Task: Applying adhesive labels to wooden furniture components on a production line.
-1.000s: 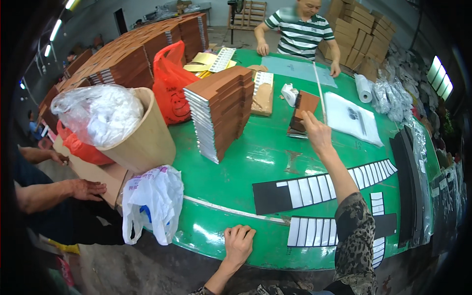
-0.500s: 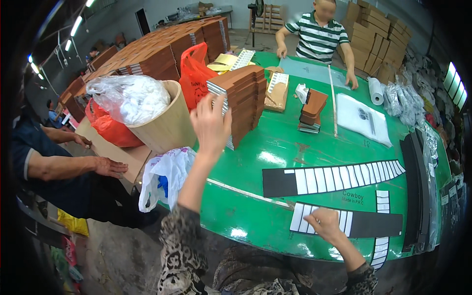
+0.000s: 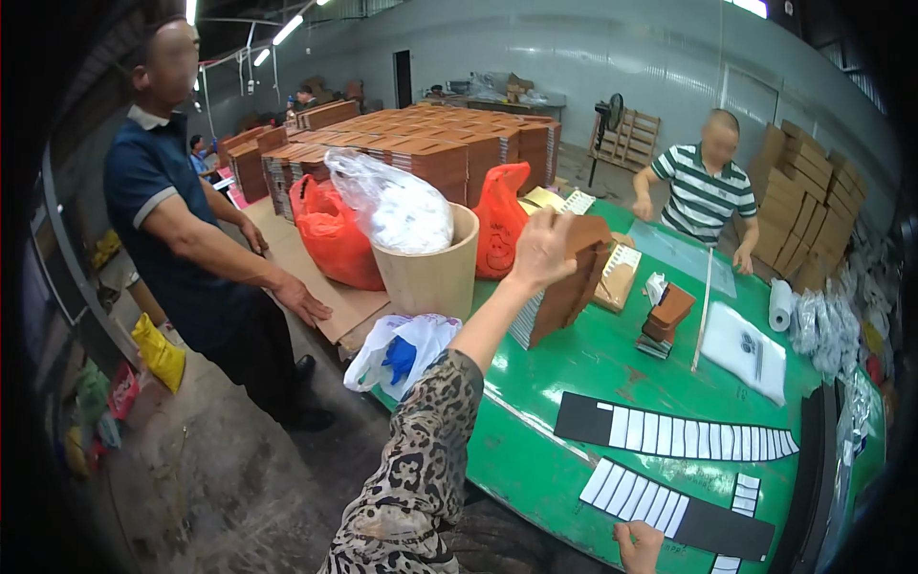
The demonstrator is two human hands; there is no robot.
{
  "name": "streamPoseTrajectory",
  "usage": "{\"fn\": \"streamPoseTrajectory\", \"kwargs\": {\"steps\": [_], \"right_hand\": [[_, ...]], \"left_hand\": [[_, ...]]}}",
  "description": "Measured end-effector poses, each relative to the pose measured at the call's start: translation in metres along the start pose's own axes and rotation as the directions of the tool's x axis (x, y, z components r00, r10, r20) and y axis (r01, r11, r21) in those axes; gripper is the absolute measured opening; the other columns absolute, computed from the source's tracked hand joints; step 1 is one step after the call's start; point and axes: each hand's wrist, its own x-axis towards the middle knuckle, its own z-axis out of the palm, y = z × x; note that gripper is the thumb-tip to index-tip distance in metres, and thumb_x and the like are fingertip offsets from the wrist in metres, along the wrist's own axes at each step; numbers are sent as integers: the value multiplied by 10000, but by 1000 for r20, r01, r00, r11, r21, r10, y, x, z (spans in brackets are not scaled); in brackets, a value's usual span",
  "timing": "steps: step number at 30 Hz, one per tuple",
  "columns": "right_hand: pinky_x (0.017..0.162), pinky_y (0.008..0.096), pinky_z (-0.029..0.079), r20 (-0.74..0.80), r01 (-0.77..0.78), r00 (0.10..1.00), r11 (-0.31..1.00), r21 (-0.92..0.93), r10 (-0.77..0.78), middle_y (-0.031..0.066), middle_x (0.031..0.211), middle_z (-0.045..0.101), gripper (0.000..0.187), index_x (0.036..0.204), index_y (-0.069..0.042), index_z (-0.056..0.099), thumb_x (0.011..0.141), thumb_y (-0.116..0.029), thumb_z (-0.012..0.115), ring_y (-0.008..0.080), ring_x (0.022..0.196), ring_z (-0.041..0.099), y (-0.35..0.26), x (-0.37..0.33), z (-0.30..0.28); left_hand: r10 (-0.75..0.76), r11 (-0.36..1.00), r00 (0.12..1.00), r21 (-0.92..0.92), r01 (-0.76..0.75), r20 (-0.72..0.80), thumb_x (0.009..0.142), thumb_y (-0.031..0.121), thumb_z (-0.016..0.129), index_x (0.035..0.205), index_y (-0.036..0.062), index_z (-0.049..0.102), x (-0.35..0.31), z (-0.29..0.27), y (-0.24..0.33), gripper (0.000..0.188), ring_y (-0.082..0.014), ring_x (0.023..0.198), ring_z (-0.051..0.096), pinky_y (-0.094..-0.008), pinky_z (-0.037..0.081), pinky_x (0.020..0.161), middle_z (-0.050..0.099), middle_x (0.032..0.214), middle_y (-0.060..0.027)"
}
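Note:
My left hand (image 3: 545, 253) reaches to the near top edge of a tall stack of brown panels (image 3: 578, 277). Its fingers are bent against the stack, and what lies between them is hidden. Low in the view my right hand (image 3: 638, 547) is closed, beside a black strip (image 3: 715, 529) that carries a row of white pieces (image 3: 633, 496); anything inside the fist cannot be made out. A longer black strip (image 3: 582, 418) with white pieces lies just beyond. A short strip of white pieces (image 3: 746, 492) passes under the nearer black one.
A smaller brown stack (image 3: 672, 311) and a white plastic-wrapped bundle (image 3: 741, 354) lie on the green table (image 3: 535, 421). Left stand a round tub (image 3: 435, 277) and bags (image 3: 402, 352). One person rests a hand on cardboard (image 3: 349, 308); another handles a clear sheet (image 3: 684, 256) across the table.
My view has swung up and left, bringing the person at left fully in. My left hand has shifted from the stack's striped side to its top edge. My right hand stays closed near the strip.

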Motion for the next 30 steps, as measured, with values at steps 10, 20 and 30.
{"fn": "streamPoseTrajectory", "kwargs": {"steps": [10,20,30], "right_hand": [[905,365,431,-649,300,726,954,0,-228,181,1155,556,496,1160,13,528,721,-88,737,302,1070,553,-46,18,20],[699,324,524,-136,280,957,937,208,-255,147,892,662,232,985,-3,656,769,-66,711,263,807,668,-37,8,75],[790,380,510,-120,229,970,961,155,-212,151,1018,649,355,1074,-27,631,729,-45,715,309,924,633,-26,20,108]], "left_hand": [[357,849,917,-471,-239,177,602,210,773,1033,48,541,-123,-126,124,516,-408,1054,526,-454,513,828,499,1153,-188],[-192,561,524,-346,753,830,825,330,653,948,25,618,-262,-130,130,331,-212,926,554,-325,463,768,558,1000,-108],[-268,642,611,-335,690,745,885,402,588,1084,-3,595,-287,-91,116,451,-269,1004,573,-360,430,905,580,1080,-160]]}}
